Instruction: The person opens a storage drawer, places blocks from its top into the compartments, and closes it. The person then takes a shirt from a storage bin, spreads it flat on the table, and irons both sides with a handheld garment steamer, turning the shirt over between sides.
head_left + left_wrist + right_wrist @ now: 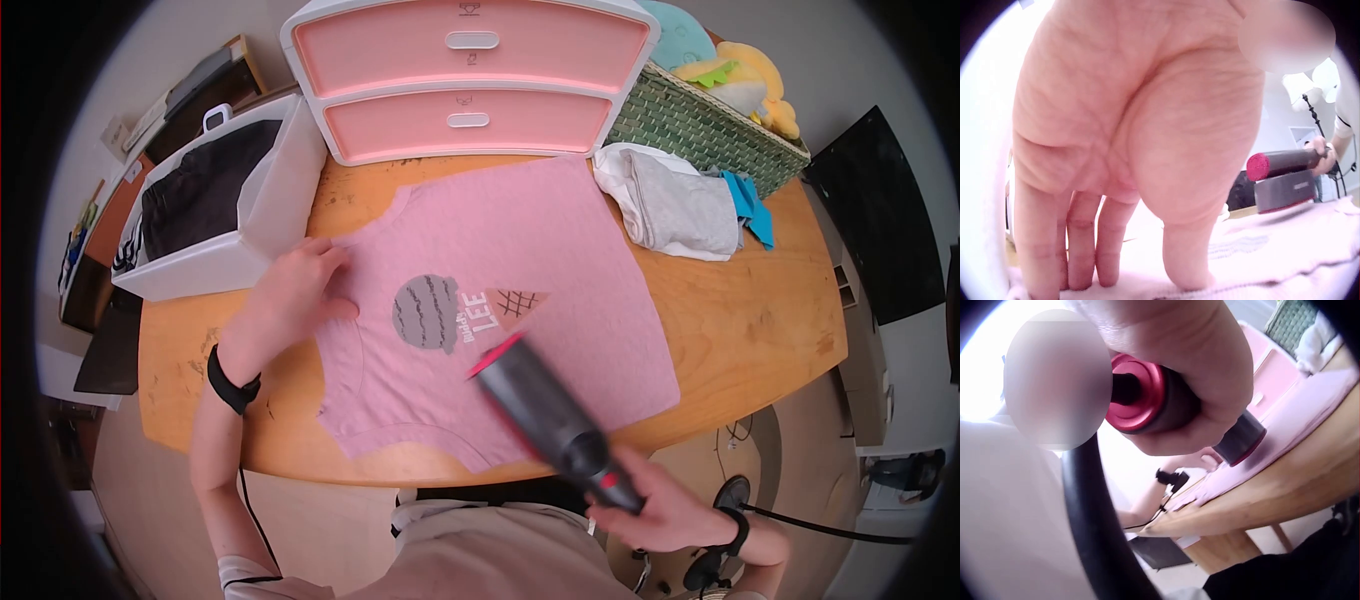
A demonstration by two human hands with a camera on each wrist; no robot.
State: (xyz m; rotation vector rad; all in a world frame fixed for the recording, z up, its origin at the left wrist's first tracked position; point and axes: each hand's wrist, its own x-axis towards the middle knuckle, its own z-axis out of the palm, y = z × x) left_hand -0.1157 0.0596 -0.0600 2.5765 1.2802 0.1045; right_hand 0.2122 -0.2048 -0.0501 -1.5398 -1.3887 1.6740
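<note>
A pink T-shirt (560,260) with an ice-cream print lies flat on the wooden table (760,330). My left hand (295,295) presses its straight fingers (1085,244) on the shirt's (1272,250) left sleeve area. My right hand (665,510) grips the handle of a dark grey handheld steamer (545,415) with a red tip, held over the shirt's lower middle, head pointing at the print. In the right wrist view my fingers (1204,375) curl round the steamer's (1166,397) red-ended handle, with its black cord (1094,519) trailing down.
A pink two-drawer unit (470,75) stands at the table's back. A white bin (215,200) with dark clothes sits at left. Folded grey-white clothes (670,200) and a green woven basket (700,125) with plush toys sit at back right.
</note>
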